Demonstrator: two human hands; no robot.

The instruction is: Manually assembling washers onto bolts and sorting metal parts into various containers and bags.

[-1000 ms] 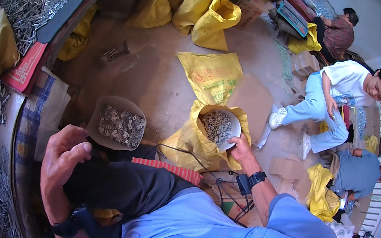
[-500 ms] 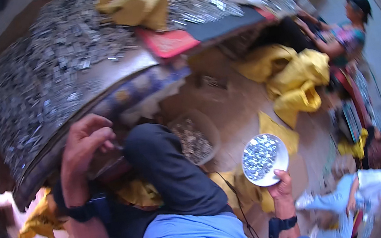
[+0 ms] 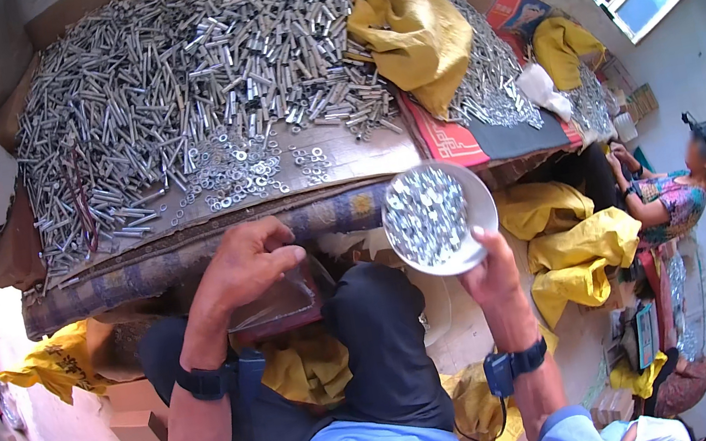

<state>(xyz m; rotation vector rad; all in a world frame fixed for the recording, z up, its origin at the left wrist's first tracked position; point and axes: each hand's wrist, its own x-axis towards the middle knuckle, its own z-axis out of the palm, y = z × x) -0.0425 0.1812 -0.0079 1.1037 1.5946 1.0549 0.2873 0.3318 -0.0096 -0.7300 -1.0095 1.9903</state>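
Note:
My right hand (image 3: pixel 492 270) grips the rim of a white bowl (image 3: pixel 481 199), thumb on its inner side. Small shiny metal pieces (image 3: pixel 429 212), nuts or similar by their look, lie inside the tilted bowl. Just before the table's padded front edge (image 3: pixel 315 215) is my left hand (image 3: pixel 244 267), its fingers curled in and its thumb close to them. Whether something small is in those fingers cannot be seen. On the table beyond, loose washers (image 3: pixel 244 171) lie in front of a broad heap of metal tubes or rods (image 3: pixel 190 84).
A yellow sack (image 3: pixel 420 36) rests on the heap, beside a red-and-black mat (image 3: pixel 452 140). Below the table edge, a clear-lidded or glassy tray (image 3: pixel 278 303) sits by my knees. More yellow sacks (image 3: pixel 582 252) lie at right, near a seated person (image 3: pixel 669 186).
The view has swung toward the table. The bowl in my right hand has come up and left, to the table's front edge. The washers now show. My left hand stays curled.

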